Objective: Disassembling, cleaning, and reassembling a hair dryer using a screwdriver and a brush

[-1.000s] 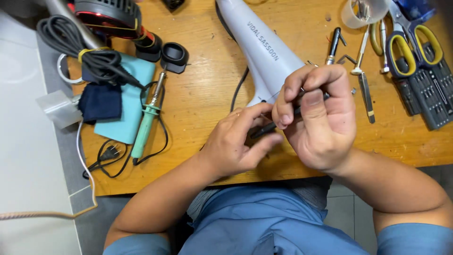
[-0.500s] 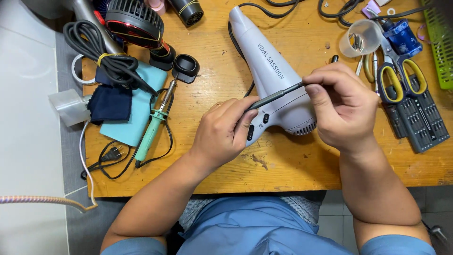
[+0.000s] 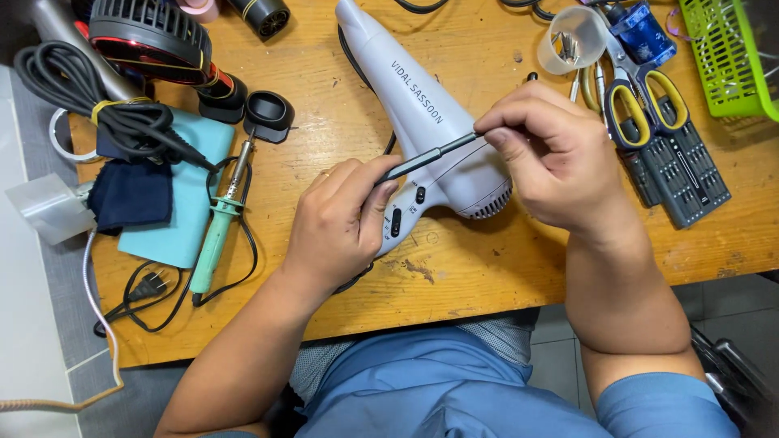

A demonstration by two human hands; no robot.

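White hair dryer (image 3: 430, 130) flat on worktop (image 3: 324, 138), slim dark screwdriver (image 3: 426, 156) across it. Left hand (image 3: 337, 223) fingers pinching tip end; right hand (image 3: 560, 158) fingers pinching handle.

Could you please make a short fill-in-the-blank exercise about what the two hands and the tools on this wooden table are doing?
1. Both hands hold a thin dark screwdriver above a ____ hair dryer.
2. The left hand rests on the dryer's ____.
3. The scissors have ____ handles.
4. The soldering iron with the green handle lies to the ____ of the dryer in the picture.

Missing words: white; handle; yellow; left
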